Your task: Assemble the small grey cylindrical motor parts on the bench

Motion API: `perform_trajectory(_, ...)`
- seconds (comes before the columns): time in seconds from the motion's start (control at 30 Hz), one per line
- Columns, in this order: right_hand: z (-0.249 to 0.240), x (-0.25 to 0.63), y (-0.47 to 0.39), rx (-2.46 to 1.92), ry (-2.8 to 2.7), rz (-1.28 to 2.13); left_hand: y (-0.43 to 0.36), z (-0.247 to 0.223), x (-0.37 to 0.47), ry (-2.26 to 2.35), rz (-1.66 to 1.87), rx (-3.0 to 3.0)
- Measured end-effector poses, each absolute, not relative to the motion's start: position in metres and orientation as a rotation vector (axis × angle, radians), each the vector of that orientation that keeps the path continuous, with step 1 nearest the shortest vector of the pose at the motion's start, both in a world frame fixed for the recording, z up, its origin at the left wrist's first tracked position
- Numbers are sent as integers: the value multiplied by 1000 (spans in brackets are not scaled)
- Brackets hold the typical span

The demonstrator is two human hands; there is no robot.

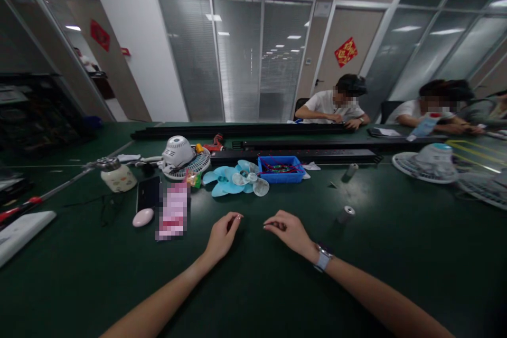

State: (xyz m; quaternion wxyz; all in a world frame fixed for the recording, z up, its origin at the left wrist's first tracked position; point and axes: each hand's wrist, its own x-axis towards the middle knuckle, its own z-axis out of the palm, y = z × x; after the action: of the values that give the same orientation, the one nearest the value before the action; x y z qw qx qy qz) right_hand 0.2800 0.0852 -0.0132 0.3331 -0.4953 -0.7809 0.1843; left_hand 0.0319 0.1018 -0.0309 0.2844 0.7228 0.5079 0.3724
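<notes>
In an apparent pause, the left hand point(221, 235) and right hand point(292, 233), fingers curled closed around nothing visible, lie short of the light-blue fan blades point(224, 185) on the surface point(253, 290); grasping would require reaching forward, fingers opened.

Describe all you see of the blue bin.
The blue bin is a shallow, open-topped, plastic-looking rectangle. It sits upright on the green table, touching neither left hand nor right hand, and holds tangled red and dark wires. Fan blades lie by its left end; whether they touch it is unclear. White scraps lie at its right.
</notes>
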Motion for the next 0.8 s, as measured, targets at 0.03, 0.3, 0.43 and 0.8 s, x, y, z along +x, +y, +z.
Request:
perform_trajectory(0.03, -11, 296, 80, -1308, -1969, 409, 100, -31, 31, 1368, 997, 1933)
perform_trajectory(0.3, -28, 401, 43, -1518, -1581, -48, 96, -31, 29, 1403, 978, 1975)
perform_trajectory(0.43, -32, 411, 33, -1542, -1546, -46, 91, -32, 28, 1446, 991, 1974)
perform_trajectory(0.8, -31, 427, 15, -1491, -1598, 77, 67, -28, 25, 1497, 970, 1991)
